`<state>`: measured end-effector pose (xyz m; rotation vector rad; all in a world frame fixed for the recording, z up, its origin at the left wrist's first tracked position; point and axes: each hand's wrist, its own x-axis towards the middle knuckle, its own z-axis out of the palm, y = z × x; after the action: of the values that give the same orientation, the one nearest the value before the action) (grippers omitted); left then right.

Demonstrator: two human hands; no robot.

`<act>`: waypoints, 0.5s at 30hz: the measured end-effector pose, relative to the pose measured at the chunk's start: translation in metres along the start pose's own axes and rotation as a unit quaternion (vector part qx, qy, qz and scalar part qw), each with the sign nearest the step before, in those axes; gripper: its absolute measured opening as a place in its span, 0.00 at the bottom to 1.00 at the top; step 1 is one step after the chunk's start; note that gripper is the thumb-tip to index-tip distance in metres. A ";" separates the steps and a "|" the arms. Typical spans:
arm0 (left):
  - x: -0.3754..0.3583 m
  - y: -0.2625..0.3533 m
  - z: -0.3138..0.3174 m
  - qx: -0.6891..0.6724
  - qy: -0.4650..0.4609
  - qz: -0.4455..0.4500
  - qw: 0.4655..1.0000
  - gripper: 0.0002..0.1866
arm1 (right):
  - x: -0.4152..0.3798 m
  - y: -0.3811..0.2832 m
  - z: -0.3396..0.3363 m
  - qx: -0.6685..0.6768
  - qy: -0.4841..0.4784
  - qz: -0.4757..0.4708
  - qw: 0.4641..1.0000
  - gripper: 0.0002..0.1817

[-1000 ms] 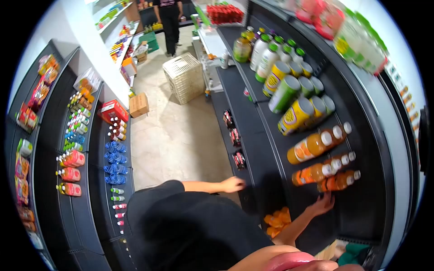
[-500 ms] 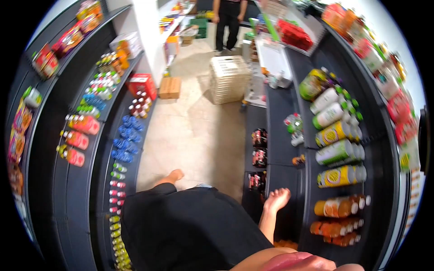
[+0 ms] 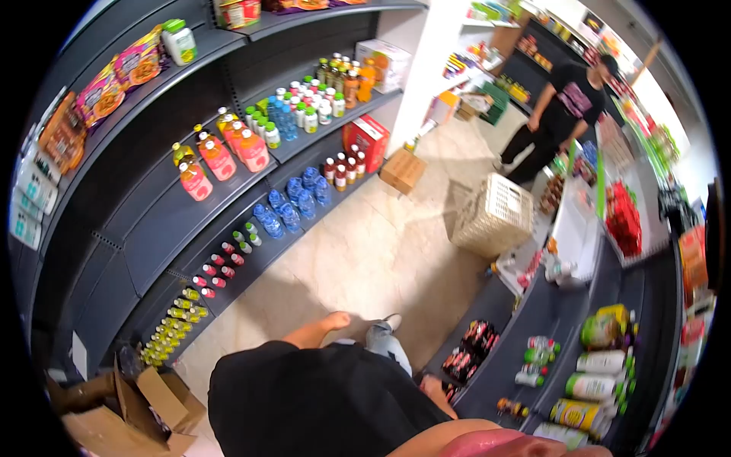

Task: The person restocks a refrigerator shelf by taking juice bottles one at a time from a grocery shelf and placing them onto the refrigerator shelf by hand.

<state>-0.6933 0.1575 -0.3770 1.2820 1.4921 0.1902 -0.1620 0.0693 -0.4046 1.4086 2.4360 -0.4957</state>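
Note:
My left hand [image 3: 335, 321] hangs over the pale floor in front of my dark shirt; its fingers look curled, and whether anything is in them does not show. Low at the right, my right hand [image 3: 437, 390] is beside the lower shelf, close to the dark bottle packs [image 3: 470, 350]; my body partly hides it and its fingers are unclear. Left of me, shelves hold pink-labelled bottles [image 3: 218, 158], blue bottles [image 3: 287, 211] and small yellow-green bottles [image 3: 171, 329].
An open cardboard box [image 3: 122, 419] lies at the lower left. Ahead are a cream crate [image 3: 493, 215] and a closed carton [image 3: 402, 170]. A person in dark clothes [image 3: 560, 110] stands beyond the crate. Bottle shelves [image 3: 560, 327] line the right.
The view has turned left, bringing the open box into sight. My right hand has moved down toward the dark packs. The other person now shows nearly whole.

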 end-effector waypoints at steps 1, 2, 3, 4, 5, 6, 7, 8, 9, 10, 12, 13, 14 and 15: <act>-0.007 -0.016 -0.012 0.027 0.043 -0.028 0.998 0.18 | -0.010 -0.010 -0.027 -0.088 -0.186 -0.005 0.979 0.13; -0.015 -0.032 -0.018 0.030 0.118 -0.061 0.991 0.16 | -0.003 -0.008 -0.028 -0.067 -0.211 -0.001 0.975 0.13; -0.027 -0.041 -0.025 0.052 0.164 -0.125 0.977 0.20 | 0.016 0.007 -0.027 -0.047 -0.193 -0.006 0.980 0.13; -0.032 -0.058 -0.041 0.071 0.095 -0.153 0.981 0.24 | 0.033 0.020 -0.028 -0.031 -0.177 -0.012 0.984 0.13; -0.047 -0.069 -0.055 0.083 -0.019 -0.187 0.979 0.26 | 0.052 0.034 -0.030 -0.018 -0.160 -0.018 0.987 0.12; -0.051 -0.069 -0.059 0.091 0.003 -0.187 0.978 0.26 | 0.074 0.050 -0.031 -0.010 -0.138 -0.028 0.990 0.12; -0.066 -0.076 -0.054 0.099 0.024 -0.185 0.977 0.26 | 0.097 0.069 -0.032 -0.006 -0.112 -0.046 0.993 0.12; -0.077 -0.075 -0.055 0.105 0.011 -0.199 0.974 0.26 | 0.121 0.087 -0.032 -0.010 -0.080 -0.069 0.994 0.11; -0.078 -0.067 -0.060 0.113 -0.007 -0.213 0.971 0.26 | 0.145 0.107 -0.034 -0.019 -0.039 -0.098 0.994 0.11; -0.077 -0.058 -0.066 0.117 -0.023 -0.219 0.968 0.26 | 0.168 0.121 -0.041 -0.030 0.009 -0.131 0.991 0.11; -0.056 -0.032 -0.077 0.128 -0.041 -0.217 0.967 0.26 | 0.212 0.149 -0.049 -0.045 0.158 -0.202 0.966 0.10; -0.038 -0.018 -0.084 0.130 -0.040 -0.207 0.969 0.25 | 0.254 0.155 -0.070 0.309 0.069 -0.010 0.948 0.08; -0.013 -0.003 -0.092 0.135 -0.037 -0.191 0.972 0.25 | 0.287 0.136 -0.135 0.632 0.132 0.188 0.740 0.05; 0.017 0.013 -0.100 0.142 -0.030 -0.174 0.974 0.25 | 0.330 0.140 -0.167 0.671 0.149 0.189 0.701 0.03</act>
<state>-0.7601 0.2250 -0.3399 1.2086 1.7076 -0.2987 -0.2114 0.4613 -0.4095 2.4942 1.6272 -2.3547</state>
